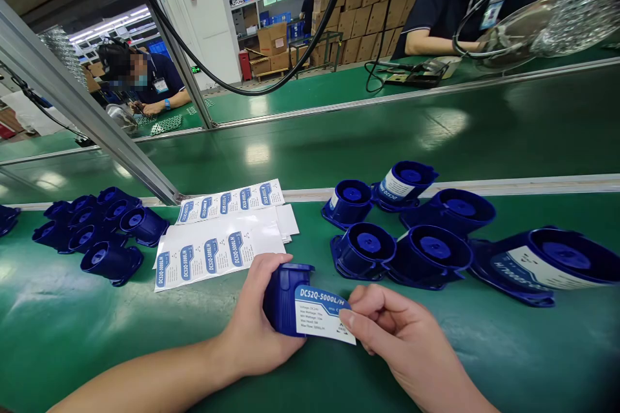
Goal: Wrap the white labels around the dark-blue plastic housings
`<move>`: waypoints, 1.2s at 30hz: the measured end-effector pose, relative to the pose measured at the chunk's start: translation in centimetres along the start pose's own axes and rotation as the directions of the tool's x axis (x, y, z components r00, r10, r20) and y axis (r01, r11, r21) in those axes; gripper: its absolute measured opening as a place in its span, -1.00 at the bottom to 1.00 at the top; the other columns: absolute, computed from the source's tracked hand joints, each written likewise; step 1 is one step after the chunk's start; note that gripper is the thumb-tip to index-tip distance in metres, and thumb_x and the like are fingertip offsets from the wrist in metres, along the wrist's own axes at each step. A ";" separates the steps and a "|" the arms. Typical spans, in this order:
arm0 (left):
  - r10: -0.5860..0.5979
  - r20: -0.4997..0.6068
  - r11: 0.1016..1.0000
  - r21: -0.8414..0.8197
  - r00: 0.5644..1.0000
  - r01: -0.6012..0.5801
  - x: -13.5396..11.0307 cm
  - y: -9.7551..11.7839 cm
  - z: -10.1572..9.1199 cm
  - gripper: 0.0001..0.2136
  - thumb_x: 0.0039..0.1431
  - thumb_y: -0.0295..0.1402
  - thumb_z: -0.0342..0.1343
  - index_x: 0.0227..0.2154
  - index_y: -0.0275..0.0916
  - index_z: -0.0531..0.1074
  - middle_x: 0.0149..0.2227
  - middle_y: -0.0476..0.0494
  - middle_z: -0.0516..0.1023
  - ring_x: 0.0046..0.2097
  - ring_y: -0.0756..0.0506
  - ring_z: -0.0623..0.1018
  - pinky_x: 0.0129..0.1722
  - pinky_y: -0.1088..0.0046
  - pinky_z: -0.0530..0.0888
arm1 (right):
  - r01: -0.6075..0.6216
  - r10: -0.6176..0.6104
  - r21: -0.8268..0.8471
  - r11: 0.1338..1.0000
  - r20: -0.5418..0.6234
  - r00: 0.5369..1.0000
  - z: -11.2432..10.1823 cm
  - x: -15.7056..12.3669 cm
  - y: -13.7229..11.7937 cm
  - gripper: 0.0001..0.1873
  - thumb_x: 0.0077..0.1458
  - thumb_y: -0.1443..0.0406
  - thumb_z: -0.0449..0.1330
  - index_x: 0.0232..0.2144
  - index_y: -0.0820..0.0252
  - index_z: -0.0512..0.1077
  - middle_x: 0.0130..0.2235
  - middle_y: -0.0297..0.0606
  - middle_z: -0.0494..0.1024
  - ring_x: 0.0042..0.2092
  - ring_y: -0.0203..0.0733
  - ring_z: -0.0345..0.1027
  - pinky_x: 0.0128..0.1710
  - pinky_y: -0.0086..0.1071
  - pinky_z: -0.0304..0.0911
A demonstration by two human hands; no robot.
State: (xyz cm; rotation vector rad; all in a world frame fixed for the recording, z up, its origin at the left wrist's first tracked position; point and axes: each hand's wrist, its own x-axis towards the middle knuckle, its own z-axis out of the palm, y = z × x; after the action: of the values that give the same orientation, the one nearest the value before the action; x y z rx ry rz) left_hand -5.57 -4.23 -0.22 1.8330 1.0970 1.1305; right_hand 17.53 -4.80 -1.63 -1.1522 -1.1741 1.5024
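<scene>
My left hand [256, 326] is wrapped round a dark blue plastic pump housing [279, 300], held above the green bench. A white and blue sticker label [322, 316], printed DC52Q-5000L/H, has its left end against the side of that housing. Its right end stands off, pinched between the thumb and fingers of my right hand [387, 329]. Just behind my left hand lie sheets of the same labels [203, 271], some of them peeled off. To the right several blue housings [368, 248] stand on the bench, and some bear a label, such as the large one [527, 268] nearest the edge.
A group of blue housings without visible labels [111, 261] stands at the left. Behind the bench runs a green conveyor belt [339, 142], with a metal post [121, 135] at left and a hanging black cable [261, 91]. Two people sit across the belt.
</scene>
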 end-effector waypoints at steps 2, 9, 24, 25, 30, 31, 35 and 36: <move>-0.003 -0.001 1.000 0.001 1.000 0.003 0.0 0.0 0.0 -0.19 -0.02 -0.54 0.39 0.28 0.01 0.23 0.15 -0.18 0.35 0.15 -0.27 0.46 0.19 0.14 0.42 | 0.001 -0.001 -0.002 1.000 -0.005 1.000 0.1 0.0 -0.1 -0.60 0.12 0.06 0.46 -0.53 0.14 0.45 -0.43 -0.35 0.46 -0.49 -0.32 0.20 -0.51 -0.40 0.14; -0.010 0.005 1.000 0.004 1.000 0.010 0.0 -0.1 0.1 -0.20 0.00 -0.52 0.39 0.29 0.01 0.22 0.15 -0.18 0.35 0.15 -0.27 0.46 0.18 0.13 0.43 | -0.004 0.004 -0.001 1.000 -0.012 1.000 0.1 -0.1 -0.2 -0.60 0.10 0.05 0.46 -0.53 0.14 0.45 -0.43 -0.34 0.46 -0.48 -0.31 0.21 -0.51 -0.39 0.15; -0.014 0.006 1.000 -0.011 1.000 0.015 -0.2 -0.1 0.2 -0.24 0.01 -0.49 0.42 0.25 0.00 0.24 0.13 -0.19 0.36 0.12 -0.26 0.49 0.17 0.11 0.45 | 0.029 -0.030 -0.014 0.999 -0.057 0.998 0.8 0.2 -1.1 -0.58 -0.01 0.05 0.50 -0.59 0.15 0.44 -0.50 -0.35 0.46 -0.53 -0.33 0.19 -0.57 -0.42 0.11; -0.021 0.007 1.000 -0.015 1.000 0.021 -0.2 -0.2 0.2 -0.24 0.01 -0.48 0.43 0.25 0.00 0.24 0.13 -0.18 0.36 0.11 -0.26 0.49 0.17 0.12 0.46 | 0.026 -0.027 -0.014 1.000 -0.056 0.998 0.8 0.2 -1.1 -0.58 -0.01 0.04 0.50 -0.59 0.15 0.44 -0.50 -0.35 0.46 -0.53 -0.33 0.19 -0.57 -0.42 0.11; -0.058 0.018 0.996 -0.072 0.998 0.059 -0.4 -0.3 0.2 -0.25 0.02 -0.44 0.46 0.23 -0.01 0.23 0.13 -0.18 0.37 0.09 -0.25 0.52 0.17 0.12 0.47 | -0.013 0.012 -0.006 1.000 -0.015 1.000 0.4 0.1 -0.4 -0.59 0.08 0.03 0.46 -0.54 0.14 0.45 -0.44 -0.34 0.48 -0.48 -0.31 0.23 -0.51 -0.40 0.17; -0.064 0.021 0.994 -0.083 0.998 0.066 -0.4 -0.3 0.2 -0.25 0.02 -0.43 0.47 0.23 -0.01 0.23 0.14 -0.19 0.37 0.11 -0.25 0.52 0.17 0.13 0.47 | -0.019 0.019 -0.002 1.000 -0.006 1.000 0.3 0.0 -0.3 -0.59 0.09 0.03 0.46 -0.53 0.14 0.44 -0.43 -0.34 0.48 -0.47 -0.30 0.24 -0.50 -0.40 0.19; -0.077 0.040 0.988 -0.127 0.996 0.082 -0.3 -0.3 0.2 -0.25 0.03 -0.40 0.48 0.22 -0.02 0.21 0.21 -0.24 0.31 0.21 -0.29 0.47 0.20 0.12 0.46 | -0.035 0.035 0.009 0.999 0.006 0.999 0.3 -0.1 -0.3 -0.59 0.10 0.02 0.46 -0.52 0.14 0.44 -0.43 -0.34 0.48 -0.46 -0.28 0.26 -0.46 -0.38 0.24; -0.083 0.046 0.987 -0.138 0.995 0.088 -0.3 -0.4 0.2 -0.25 0.03 -0.40 0.48 0.21 -0.02 0.20 0.24 -0.25 0.29 0.24 -0.31 0.45 0.22 0.10 0.45 | -0.039 0.039 0.012 0.999 0.008 0.999 0.3 -0.1 -0.3 -0.59 0.10 0.02 0.46 -0.52 0.14 0.44 -0.43 -0.34 0.49 -0.46 -0.28 0.27 -0.46 -0.37 0.24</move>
State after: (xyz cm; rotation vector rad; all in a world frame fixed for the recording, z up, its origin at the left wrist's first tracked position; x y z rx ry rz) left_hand -5.60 -4.40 -0.72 1.6778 1.0368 1.0875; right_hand 17.29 -4.88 -1.26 -1.1678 -1.1517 1.5425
